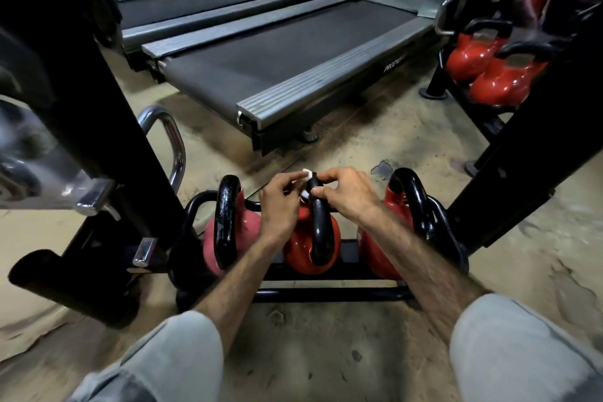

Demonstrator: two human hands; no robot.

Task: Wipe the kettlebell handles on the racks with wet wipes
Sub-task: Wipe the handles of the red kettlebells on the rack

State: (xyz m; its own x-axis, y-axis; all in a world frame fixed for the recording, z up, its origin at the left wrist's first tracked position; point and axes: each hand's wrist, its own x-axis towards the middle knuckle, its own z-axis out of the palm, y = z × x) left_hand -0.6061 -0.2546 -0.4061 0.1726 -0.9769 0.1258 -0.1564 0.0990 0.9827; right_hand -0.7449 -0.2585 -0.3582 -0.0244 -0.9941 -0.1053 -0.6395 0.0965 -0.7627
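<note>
Grey sleeves (169,346) nearest; our left hand (280,202) and right hand (346,194) pinch a white wet wipe (306,184) around the black looped kettlebell handle (319,222) between fingertips; we should slide it fully round.

Partly legible white lettering, reading roughly "PROZTO", printed on the dark side rail of the nearer treadmill (393,66), at that rail's right end and cut off where the frame darkens. No other text, numbers or labels readable on the kettlebells and racks around that treadmill.
</note>
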